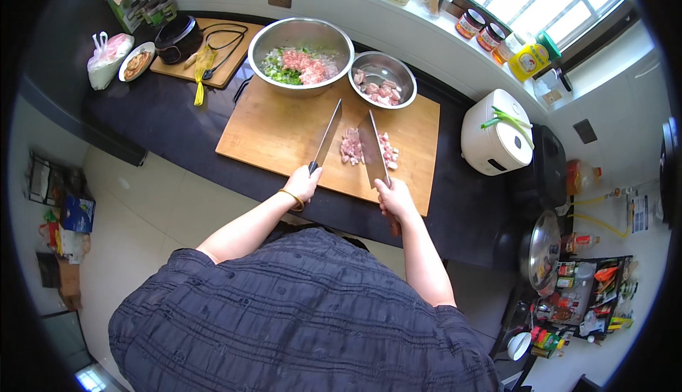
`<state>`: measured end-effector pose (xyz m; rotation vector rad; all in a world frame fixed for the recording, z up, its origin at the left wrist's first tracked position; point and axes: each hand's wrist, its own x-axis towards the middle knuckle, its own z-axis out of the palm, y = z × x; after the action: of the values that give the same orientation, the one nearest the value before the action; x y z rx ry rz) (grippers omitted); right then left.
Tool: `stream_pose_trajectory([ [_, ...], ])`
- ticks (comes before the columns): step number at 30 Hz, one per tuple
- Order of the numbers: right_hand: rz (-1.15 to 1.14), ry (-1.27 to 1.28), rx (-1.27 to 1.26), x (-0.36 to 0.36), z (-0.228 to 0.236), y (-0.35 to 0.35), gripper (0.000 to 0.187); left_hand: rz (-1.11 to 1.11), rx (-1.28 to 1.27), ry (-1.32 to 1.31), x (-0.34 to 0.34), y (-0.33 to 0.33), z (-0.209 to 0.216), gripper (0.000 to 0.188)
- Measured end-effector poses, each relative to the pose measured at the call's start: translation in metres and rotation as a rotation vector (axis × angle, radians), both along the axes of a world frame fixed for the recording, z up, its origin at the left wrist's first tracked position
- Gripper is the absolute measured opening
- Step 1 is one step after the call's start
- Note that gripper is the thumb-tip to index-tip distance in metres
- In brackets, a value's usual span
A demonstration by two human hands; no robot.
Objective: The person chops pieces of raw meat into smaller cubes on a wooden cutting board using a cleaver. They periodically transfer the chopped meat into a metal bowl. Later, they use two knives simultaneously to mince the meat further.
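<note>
My left hand [303, 183] is closed round the black handle of a kitchen knife [329, 133], its blade pointing away over the board. In my right hand [395, 200] is a broad cleaver [371, 149], gripped by its handle. The cleaver's blade stands among chopped raw meat [351, 146], with pieces on both sides of it. Both blades are over a wooden cutting board [270, 136]. At the board's far edge a large steel bowl [257, 57] holds minced meat and chopped greens. Beside it, a smaller steel bowl [407, 77] holds larger raw meat chunks.
A white rice cooker [490, 140] with green onion on its lid stands to the right. Farther left are a smaller board [220, 33], a black pot [177, 40], a plate [130, 72] and a plastic bag [106, 65]. Jars [470, 24] line the windowsill.
</note>
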<state>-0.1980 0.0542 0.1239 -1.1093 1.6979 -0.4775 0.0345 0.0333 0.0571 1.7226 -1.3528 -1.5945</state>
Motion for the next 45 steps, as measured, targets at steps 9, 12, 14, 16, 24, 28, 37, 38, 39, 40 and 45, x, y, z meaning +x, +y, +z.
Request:
stream_pose_trajectory([
  [9,-0.431,-0.275,-0.091,-0.067,-0.017,0.056,0.022,0.003,0.006,0.030,-0.004,-0.003,0.000,0.031],
  [12,-0.450,-0.272,-0.036,-0.075,-0.039,0.045,0.022,0.024,-0.011,0.039,-0.009,-0.004,0.004,0.033],
  [14,-0.461,-0.283,-0.011,-0.067,-0.041,0.030,0.022,0.048,-0.050,0.039,-0.011,-0.004,0.004,0.041],
  [16,-0.318,-0.219,-0.040,-0.052,-0.046,0.017,0.026,0.025,-0.014,0.040,-0.010,-0.005,0.004,0.033],
  [24,0.079,0.545,-0.419,-0.002,-0.056,0.036,0.025,0.034,0.002,0.044,-0.007,-0.005,-0.003,0.029],
  [28,0.003,0.181,-0.140,-0.035,-0.037,0.036,0.018,0.042,0.009,0.050,-0.006,-0.003,0.002,0.029],
  [37,-0.225,-0.190,0.012,-0.033,-0.035,0.073,0.020,0.056,-0.004,0.042,-0.007,-0.004,-0.002,0.030],
  [38,-0.237,-0.099,-0.027,-0.034,-0.035,0.073,0.018,0.056,-0.005,0.044,-0.007,-0.004,-0.002,0.030],
  [39,-0.166,0.186,-0.244,-0.029,-0.039,0.068,0.017,0.052,-0.037,0.040,-0.007,-0.004,-0.003,0.033],
  [40,-0.143,0.309,-0.382,-0.028,-0.039,0.065,0.021,0.048,-0.069,0.035,-0.007,-0.004,-0.004,0.036],
  [45,-0.040,0.447,-0.376,-0.025,-0.028,0.043,0.028,0.067,-0.110,0.023,-0.008,-0.003,-0.005,0.040],
])
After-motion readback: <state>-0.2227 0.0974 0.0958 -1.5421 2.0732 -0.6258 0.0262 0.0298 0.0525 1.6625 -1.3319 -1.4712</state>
